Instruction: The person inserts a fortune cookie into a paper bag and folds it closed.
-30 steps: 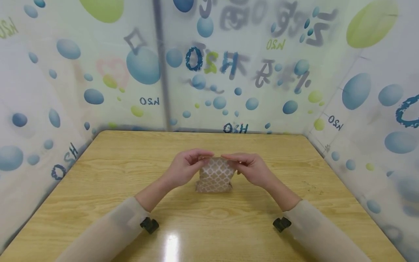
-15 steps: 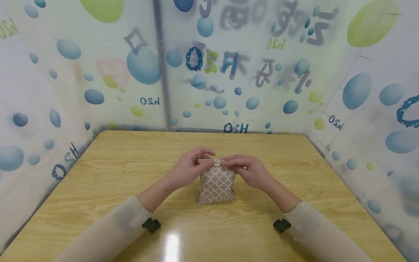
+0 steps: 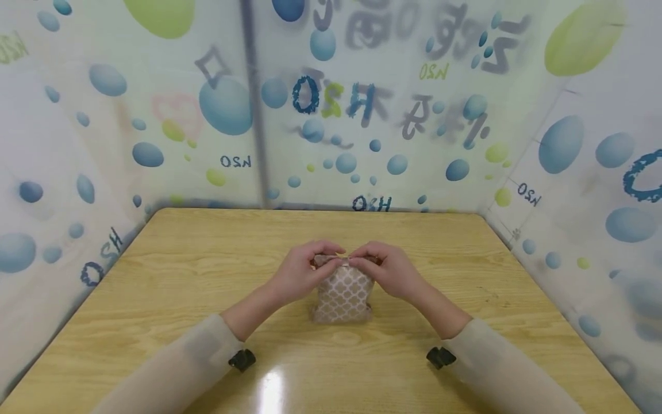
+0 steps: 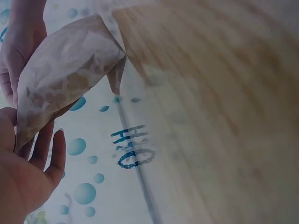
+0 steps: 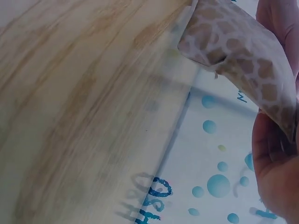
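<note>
A small brown paper bag with a white lattice pattern stands on the table in the middle of the head view, its top edge folded over. My left hand pinches the left part of that top edge, thumb on the near side and fingers behind. On the right part, my right hand pinches the same way, and both thumbs nearly meet at the centre. The left wrist view shows the bag bulging, with a creased lower corner. In the right wrist view, fingers of the right hand lie behind the bag's top.
The wooden table extends around the bag on every side. Beyond it, a pale curtain-like wall printed with blue and green bubbles encloses the back and both sides. Dark clip-like devices sit at both sleeve cuffs.
The bag's patterned front has tipped to face me more, and its base is nearer. A pale patch showed at the top centre half a second ago; both thumbs now press there.
</note>
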`<state>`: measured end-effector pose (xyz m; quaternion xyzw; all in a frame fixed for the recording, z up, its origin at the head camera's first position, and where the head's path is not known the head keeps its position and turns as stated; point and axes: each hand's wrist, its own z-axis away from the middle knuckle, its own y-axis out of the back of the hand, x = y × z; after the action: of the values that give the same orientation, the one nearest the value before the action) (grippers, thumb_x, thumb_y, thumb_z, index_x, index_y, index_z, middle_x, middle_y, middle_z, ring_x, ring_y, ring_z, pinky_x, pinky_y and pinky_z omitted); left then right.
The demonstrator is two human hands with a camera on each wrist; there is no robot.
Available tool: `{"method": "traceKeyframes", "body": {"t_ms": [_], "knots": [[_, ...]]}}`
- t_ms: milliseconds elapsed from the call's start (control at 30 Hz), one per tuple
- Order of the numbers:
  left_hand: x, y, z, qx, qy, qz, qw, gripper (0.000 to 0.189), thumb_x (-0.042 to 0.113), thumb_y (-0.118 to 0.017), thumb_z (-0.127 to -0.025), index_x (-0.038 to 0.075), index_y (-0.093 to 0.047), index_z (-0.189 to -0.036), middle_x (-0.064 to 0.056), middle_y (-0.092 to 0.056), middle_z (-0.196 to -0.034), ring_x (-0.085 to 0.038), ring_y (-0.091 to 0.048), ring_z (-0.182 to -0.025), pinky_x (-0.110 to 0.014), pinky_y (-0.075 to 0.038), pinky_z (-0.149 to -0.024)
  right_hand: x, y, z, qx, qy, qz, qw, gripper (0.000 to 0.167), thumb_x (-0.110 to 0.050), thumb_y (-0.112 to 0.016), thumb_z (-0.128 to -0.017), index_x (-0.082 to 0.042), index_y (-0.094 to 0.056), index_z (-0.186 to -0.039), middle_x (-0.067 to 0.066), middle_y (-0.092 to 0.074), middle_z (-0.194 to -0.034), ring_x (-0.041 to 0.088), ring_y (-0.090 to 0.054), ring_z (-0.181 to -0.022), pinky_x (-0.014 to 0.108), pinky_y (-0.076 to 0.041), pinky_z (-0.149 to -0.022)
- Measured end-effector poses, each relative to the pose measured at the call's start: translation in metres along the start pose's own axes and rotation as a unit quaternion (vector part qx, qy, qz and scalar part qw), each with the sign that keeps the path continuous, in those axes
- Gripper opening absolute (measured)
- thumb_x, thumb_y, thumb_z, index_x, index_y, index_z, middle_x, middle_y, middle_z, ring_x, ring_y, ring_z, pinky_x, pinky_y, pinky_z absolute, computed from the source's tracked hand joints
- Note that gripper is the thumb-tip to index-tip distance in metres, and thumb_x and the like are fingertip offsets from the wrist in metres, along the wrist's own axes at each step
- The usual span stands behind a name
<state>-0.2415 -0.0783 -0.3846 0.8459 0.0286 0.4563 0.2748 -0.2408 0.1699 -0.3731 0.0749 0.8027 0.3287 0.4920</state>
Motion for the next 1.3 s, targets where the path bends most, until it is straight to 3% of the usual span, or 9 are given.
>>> {"method": "traceKeyframes", "body": {"t_ms": [133,367,500,633,700,800,900,1100,1300], "knots": [[0.0,0.0,0.001,0.007,-0.008,-0.027,0.9996,0.012,0.009,-0.075,-0.104,0.01,-0.082,-0.113,-0.004,-0.079,-0.105,-0.008,-0.065,-0.082,-0.023,-0.056,-0.069,-0.001,-0.001,0.001,0.011,0.029,0.016,0.9994,0.013,-0.015,-0.074,-0.105,-0.012,-0.084,-0.113,0.005,-0.078,-0.099,0.004,-0.06,-0.067,0.027,-0.054,-0.059],[0.0,-0.004,0.002,0.036,-0.082,-0.103,0.9907,0.008,0.007,-0.077,-0.101,0.01,-0.084,-0.106,-0.003,-0.08,-0.097,-0.005,-0.063,-0.078,-0.023,-0.056,-0.068,-0.002,-0.008,0.001,0.067,0.092,0.092,0.9892,0.011,-0.006,-0.077,-0.101,-0.011,-0.086,-0.104,0.004,-0.08,-0.095,0.004,-0.062,-0.067,0.024,-0.054,-0.06],[0.001,-0.002,0.002,0.03,-0.06,-0.079,0.9947,0.009,0.01,-0.077,-0.102,0.009,-0.083,-0.108,-0.003,-0.079,-0.092,-0.003,-0.057,-0.071,-0.022,-0.051,-0.063,-0.003,-0.009,0.001,0.102,0.112,0.119,0.9813,0.01,-0.004,-0.08,-0.097,-0.011,-0.086,-0.1,0.004,-0.081,-0.093,0.006,-0.065,-0.071,0.024,-0.054,-0.061],[0.0,0.003,0.001,0.028,-0.036,-0.056,0.9974,0.01,0.01,-0.077,-0.102,0.01,-0.085,-0.109,-0.003,-0.08,-0.091,-0.005,-0.057,-0.067,-0.022,-0.048,-0.06,-0.002,-0.006,0.001,0.077,0.068,0.094,0.9903,0.01,-0.011,-0.078,-0.101,-0.011,-0.086,-0.108,0.002,-0.079,-0.091,0.007,-0.059,-0.069,0.024,-0.051,-0.06],[0.001,0.005,0.001,0.039,-0.048,-0.068,0.9957,0.011,0.008,-0.078,-0.101,0.01,-0.086,-0.108,-0.004,-0.083,-0.096,-0.009,-0.068,-0.073,-0.022,-0.055,-0.064,-0.002,-0.002,0.001,0.051,0.017,0.061,0.9967,0.014,-0.016,-0.076,-0.104,-0.012,-0.085,-0.114,0.001,-0.079,-0.091,0.007,-0.061,-0.071,0.025,-0.053,-0.061],[0.0,0.007,0.001,0.061,-0.071,-0.079,0.9924,0.012,0.006,-0.079,-0.099,0.009,-0.087,-0.107,-0.007,-0.085,-0.104,-0.017,-0.08,-0.088,-0.026,-0.063,-0.074,-0.003,0.004,0.002,0.03,-0.046,0.018,0.9983,0.017,-0.018,-0.073,-0.106,-0.012,-0.085,-0.117,0.002,-0.082,-0.096,0.009,-0.068,-0.075,0.028,-0.061,-0.067],[-0.001,0.007,0.001,0.061,-0.058,-0.057,0.9948,0.013,0.007,-0.078,-0.1,0.008,-0.087,-0.11,-0.008,-0.085,-0.106,-0.017,-0.08,-0.087,-0.026,-0.064,-0.072,-0.005,0.009,0.003,0.038,-0.049,0.012,0.998,0.016,-0.013,-0.073,-0.105,-0.01,-0.086,-0.115,0.006,-0.085,-0.101,0.012,-0.075,-0.078,0.036,-0.066,-0.072],[-0.006,0.011,0.001,0.035,0.013,-0.001,0.9993,0.017,0.01,-0.074,-0.104,0.007,-0.085,-0.117,-0.009,-0.085,-0.113,-0.004,-0.07,-0.075,-0.022,-0.059,-0.066,-0.002,0.011,0.005,0.055,-0.03,0.03,0.9976,0.016,-0.013,-0.075,-0.104,-0.01,-0.087,-0.113,0.01,-0.085,-0.106,0.009,-0.076,-0.076,0.031,-0.066,-0.068],[-0.006,0.015,0.001,0.049,0.012,-0.018,0.9986,0.016,0.007,-0.075,-0.103,0.006,-0.086,-0.115,-0.01,-0.085,-0.112,-0.007,-0.072,-0.076,-0.023,-0.059,-0.066,0.004,0.015,0.007,0.014,-0.089,-0.029,0.9955,0.022,-0.019,-0.071,-0.108,-0.009,-0.084,-0.123,0.012,-0.084,-0.107,0.018,-0.078,-0.081,0.046,-0.068,-0.078]]}}
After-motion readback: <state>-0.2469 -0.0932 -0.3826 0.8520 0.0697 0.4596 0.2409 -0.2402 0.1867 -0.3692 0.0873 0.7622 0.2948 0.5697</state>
